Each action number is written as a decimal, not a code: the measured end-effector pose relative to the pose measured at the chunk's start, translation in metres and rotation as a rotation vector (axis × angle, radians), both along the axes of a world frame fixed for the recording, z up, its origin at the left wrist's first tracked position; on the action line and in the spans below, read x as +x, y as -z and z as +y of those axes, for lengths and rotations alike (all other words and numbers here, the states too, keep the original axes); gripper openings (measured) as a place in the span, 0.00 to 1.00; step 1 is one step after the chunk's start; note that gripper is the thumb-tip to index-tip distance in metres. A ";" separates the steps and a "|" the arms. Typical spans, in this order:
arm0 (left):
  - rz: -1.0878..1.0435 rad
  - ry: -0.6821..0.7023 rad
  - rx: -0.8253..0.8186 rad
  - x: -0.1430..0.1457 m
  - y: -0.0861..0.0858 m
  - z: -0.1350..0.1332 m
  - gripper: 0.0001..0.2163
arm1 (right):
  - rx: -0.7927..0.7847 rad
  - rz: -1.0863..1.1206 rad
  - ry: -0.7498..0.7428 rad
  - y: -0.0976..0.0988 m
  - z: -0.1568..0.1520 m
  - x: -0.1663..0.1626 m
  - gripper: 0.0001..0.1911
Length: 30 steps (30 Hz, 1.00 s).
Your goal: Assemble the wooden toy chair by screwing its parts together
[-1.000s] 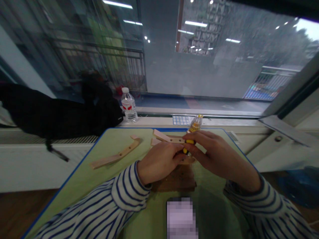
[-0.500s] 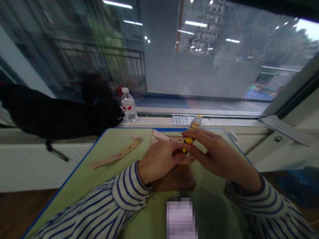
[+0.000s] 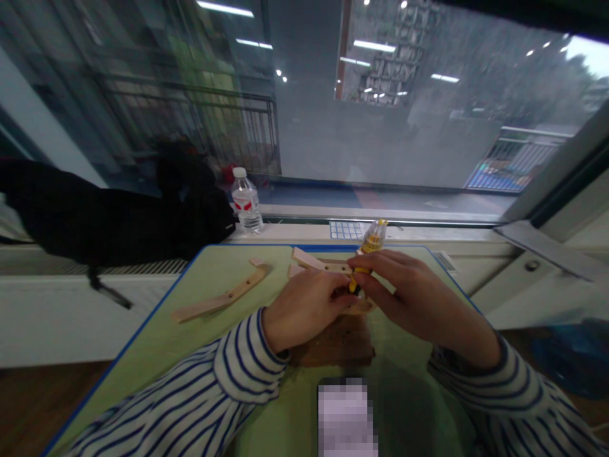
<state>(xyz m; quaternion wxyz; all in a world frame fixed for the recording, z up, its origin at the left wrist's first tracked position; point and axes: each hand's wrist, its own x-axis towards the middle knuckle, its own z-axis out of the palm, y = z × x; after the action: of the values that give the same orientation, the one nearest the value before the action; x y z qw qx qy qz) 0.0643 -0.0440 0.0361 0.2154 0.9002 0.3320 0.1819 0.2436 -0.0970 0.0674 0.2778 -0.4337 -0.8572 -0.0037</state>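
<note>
My right hand [image 3: 413, 295] pinches the top of a short yellow-and-black screwdriver [image 3: 361, 270] between thumb and fingers. Close against it, my left hand [image 3: 302, 303] has its thumb and index finger closed at the tool's lower end; what they grip is hidden. Behind and under the hands lie pale wooden pieces [image 3: 309, 259], including a strip with small holes. A darker brown wooden block [image 3: 337, 346] rests just below my hands. To the left, a separate angled wooden strip with holes [image 3: 231, 294] lies on the green table.
The green table [image 3: 157, 374] has a blue edge. A phone with a blurred screen [image 3: 345, 416] lies at the front. At the back are a clear container with yellow contents [image 3: 373, 237] and, on the sill, a water bottle [image 3: 247, 206]. A black garment or bag [image 3: 128, 222] lies left.
My right fingers have shifted slightly around the screwdriver's handle, and its yellow and black parts show differently. My left hand stays almost where it was.
</note>
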 end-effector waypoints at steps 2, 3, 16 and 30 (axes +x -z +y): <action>-0.004 -0.002 0.000 0.001 0.000 0.000 0.10 | -0.002 -0.002 0.006 0.000 0.000 0.000 0.13; -0.004 -0.001 -0.004 0.001 0.000 -0.001 0.10 | -0.007 -0.004 0.009 0.000 0.000 0.000 0.13; -0.033 0.019 -0.011 0.001 0.002 0.000 0.10 | -0.006 -0.013 0.016 0.001 0.001 0.000 0.11; -0.036 -0.015 -0.012 0.001 0.003 0.001 0.10 | 0.001 0.010 0.024 0.000 0.000 -0.002 0.15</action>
<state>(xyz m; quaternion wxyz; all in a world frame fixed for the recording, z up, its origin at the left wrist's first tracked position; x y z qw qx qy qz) 0.0653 -0.0429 0.0333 0.2254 0.8929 0.3359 0.1976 0.2416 -0.0966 0.0677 0.2819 -0.4439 -0.8506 -0.0052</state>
